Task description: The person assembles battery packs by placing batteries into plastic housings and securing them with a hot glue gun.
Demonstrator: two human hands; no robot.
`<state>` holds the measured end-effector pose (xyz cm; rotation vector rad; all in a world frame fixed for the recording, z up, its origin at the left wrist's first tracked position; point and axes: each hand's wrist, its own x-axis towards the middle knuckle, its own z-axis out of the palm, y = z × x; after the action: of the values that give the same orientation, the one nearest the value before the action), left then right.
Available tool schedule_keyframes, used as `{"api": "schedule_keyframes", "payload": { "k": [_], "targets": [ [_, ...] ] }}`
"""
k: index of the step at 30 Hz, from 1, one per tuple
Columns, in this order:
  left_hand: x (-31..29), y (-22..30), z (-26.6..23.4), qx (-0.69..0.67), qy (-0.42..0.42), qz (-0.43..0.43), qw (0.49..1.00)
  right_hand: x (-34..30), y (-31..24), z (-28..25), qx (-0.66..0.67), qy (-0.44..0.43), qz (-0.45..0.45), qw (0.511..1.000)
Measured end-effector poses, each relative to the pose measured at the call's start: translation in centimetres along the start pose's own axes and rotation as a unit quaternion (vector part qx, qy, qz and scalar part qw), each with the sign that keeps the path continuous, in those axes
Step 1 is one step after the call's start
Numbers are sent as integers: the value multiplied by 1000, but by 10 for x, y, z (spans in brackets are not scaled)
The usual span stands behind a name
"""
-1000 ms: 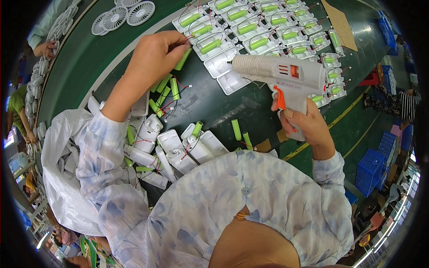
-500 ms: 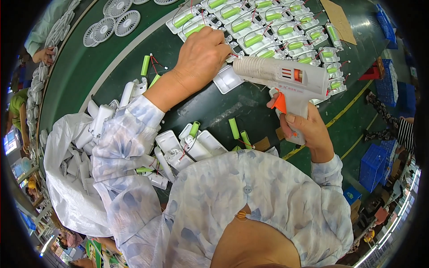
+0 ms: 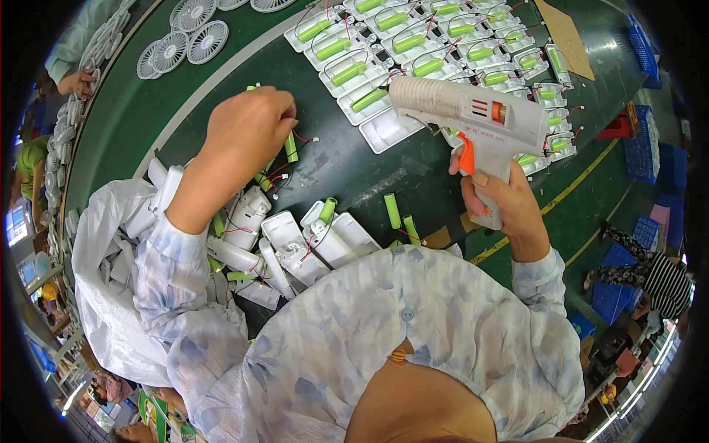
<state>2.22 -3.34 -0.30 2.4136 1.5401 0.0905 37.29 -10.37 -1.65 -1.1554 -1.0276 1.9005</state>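
My right hand is wrapped round the handle of a white hot glue gun with an orange trigger. Its nozzle points left, beside an open white casing with no battery in it. At the left, my left hand hovers over loose green batteries with thin red and black wires. Its fingers curl downward and inward; the hand hides whatever lies between their tips. Rows of white casings, each holding a green battery, lie beyond the gun.
White casings and housings lie close to my body, beside more green batteries. A white plastic sack of white parts stands left. Round white grilles lie far left. Blue crates stand right; another person's hand shows upper left.
My left hand has moved from the casing rows down and left to the loose batteries, uncovering casings with batteries. The glue gun has shifted slightly up. The near casings shifted slightly.
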Motion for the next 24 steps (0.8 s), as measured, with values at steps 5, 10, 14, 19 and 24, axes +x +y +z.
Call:
{"api": "schedule_keyframes", "payload": {
  "k": [5, 10, 14, 19, 24],
  "targets": [
    [-11, -12, 3, 16, 5, -31, 999, -8, 0, 1, -2, 1, 13, 1000],
    [-9, -6, 9, 3, -8, -59, 998, -10, 3, -4, -6, 6, 25, 1000],
    [-18, 12, 19, 65, 16, -55, 996, -10, 7, -8, -37, 11, 3, 999],
    [-23, 16, 26, 88, 23, -59, 994, -14, 5, -8, -25, 4, -17, 1000],
    [-12, 11, 20, -3, -67, -178, 982, -19, 6, -7, -15, 5, -14, 1000]
  ]
}}
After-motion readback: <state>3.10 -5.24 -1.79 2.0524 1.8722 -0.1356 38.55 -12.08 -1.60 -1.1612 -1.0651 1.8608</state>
